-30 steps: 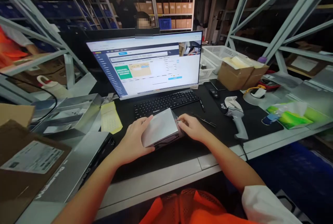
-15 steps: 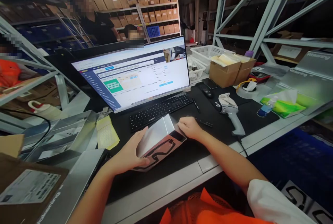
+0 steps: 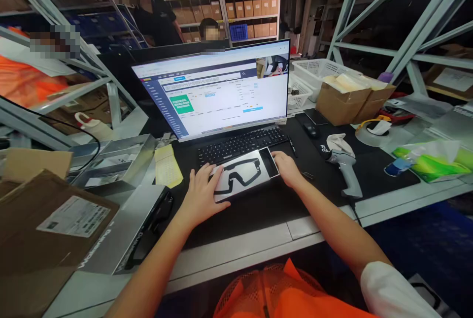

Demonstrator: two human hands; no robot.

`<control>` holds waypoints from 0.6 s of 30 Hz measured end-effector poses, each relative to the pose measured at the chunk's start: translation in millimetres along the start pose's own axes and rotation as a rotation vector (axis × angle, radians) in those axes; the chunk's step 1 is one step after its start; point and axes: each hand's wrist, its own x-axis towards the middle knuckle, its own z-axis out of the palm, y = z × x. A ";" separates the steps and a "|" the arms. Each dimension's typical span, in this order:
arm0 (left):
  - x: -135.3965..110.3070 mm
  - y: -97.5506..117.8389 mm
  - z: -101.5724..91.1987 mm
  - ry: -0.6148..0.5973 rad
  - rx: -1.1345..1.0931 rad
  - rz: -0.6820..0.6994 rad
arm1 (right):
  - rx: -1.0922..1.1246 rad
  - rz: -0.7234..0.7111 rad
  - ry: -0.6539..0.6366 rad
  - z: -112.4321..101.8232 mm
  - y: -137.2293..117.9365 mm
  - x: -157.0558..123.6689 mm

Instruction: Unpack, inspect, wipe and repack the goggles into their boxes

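A silvery-white cardboard box [image 3: 246,173] printed with a black eyewear frame lies on the black desk mat [image 3: 225,224], just in front of the keyboard [image 3: 242,144]. Its right end is a dark band. My left hand [image 3: 205,190] grips the left end, fingers across the top and thumb along the near edge. At the right end, my right hand [image 3: 286,168] has its fingers curled against the dark end; what exactly they pinch is partly hidden.
A monitor [image 3: 221,91] stands behind the keyboard. To the right are a barcode scanner [image 3: 345,165], a mouse [image 3: 311,130] and a tape roll [image 3: 373,131]. Yellow slips [image 3: 168,165] and a large brown carton [image 3: 44,239] are on the left. Other people are beyond the desk.
The box has turned from tilted up to lying flatter, its printed face now upward. Both hands stay on it. The head view has shifted left.
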 end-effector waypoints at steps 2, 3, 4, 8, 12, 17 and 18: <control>17.7 12.5 -9.6 -0.064 0.045 0.027 | -0.043 0.008 -0.033 -7.3 -9.6 -2.2; 26.6 17.6 -14.2 -0.099 0.041 0.041 | -0.068 0.008 -0.045 -12.9 -16.9 -4.5; 34.4 21.5 -18.3 -0.134 0.025 0.055 | -0.085 0.005 -0.044 -19.1 -25.7 -7.8; 45.1 27.2 -32.6 -0.253 -0.034 0.134 | -0.387 -0.209 -0.227 -38.0 -64.1 -30.5; 32.8 27.6 -46.1 -0.303 -0.030 0.191 | -0.961 -0.458 -0.627 -27.7 -83.7 -48.9; 13.5 26.1 -53.6 -0.288 -0.005 0.166 | -1.131 -0.608 -0.703 -12.6 -84.3 -43.5; 8.9 24.7 -53.9 -0.292 -0.003 0.156 | -1.114 -0.630 -0.713 -14.5 -83.4 -41.4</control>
